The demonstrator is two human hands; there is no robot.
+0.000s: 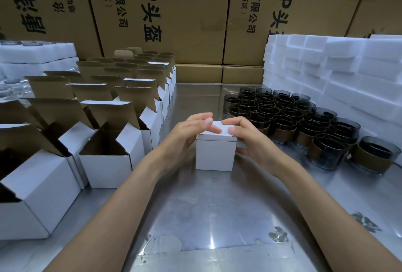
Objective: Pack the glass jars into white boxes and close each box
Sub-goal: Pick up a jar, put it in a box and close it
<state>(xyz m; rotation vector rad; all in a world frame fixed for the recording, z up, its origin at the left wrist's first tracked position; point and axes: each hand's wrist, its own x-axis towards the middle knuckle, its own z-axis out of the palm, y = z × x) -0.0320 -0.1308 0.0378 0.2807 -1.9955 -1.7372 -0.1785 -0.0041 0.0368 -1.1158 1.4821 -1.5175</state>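
brown printed cartons (185,10), white foam blocks (348,65), metal table (206,217)

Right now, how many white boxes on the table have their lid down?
1: the white box at the table's centre, with the left hand and right hand on its lid. The open boxes at left all have lids up; others may be hidden.
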